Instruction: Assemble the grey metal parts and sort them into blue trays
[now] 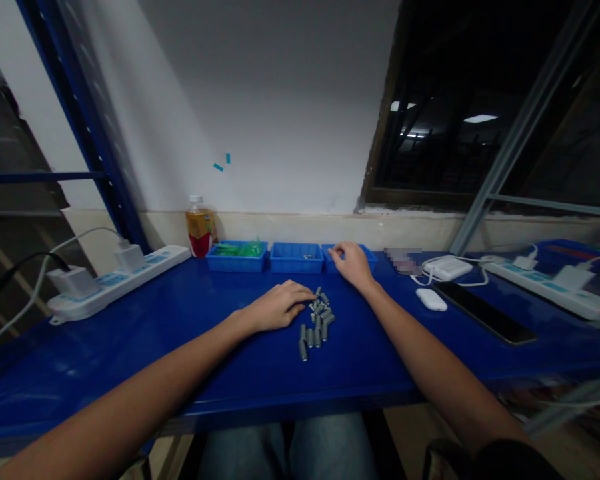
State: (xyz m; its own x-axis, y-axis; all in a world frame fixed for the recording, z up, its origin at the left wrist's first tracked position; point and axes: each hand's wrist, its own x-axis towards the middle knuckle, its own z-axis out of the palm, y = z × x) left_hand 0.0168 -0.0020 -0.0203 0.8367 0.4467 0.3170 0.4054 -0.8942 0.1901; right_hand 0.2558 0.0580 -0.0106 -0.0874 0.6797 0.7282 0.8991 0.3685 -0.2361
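My left hand [283, 305] rests over the left edge of a small pile of grey metal cylinders [319, 321] on the blue table. Its fingers reach out to the pile's upper end, with the thumb apart below them. Some smaller metal pieces [314, 308] lie among the cylinders. My right hand [351, 262] is at the front of the right blue bin [371, 259], its fingers curled together toward the left. Whatever those fingertips hold is too small to make out. Beside it, the middle blue bin [296, 265] has a few small metal pieces inside.
The left blue bin [237, 265] contains green plastic pieces [240, 249]. Behind it stands a drink bottle [200, 230]. Power strips [125, 280] with plugs lie at both sides. On the right are a black phone [485, 312], a white case [431, 299] and cables.
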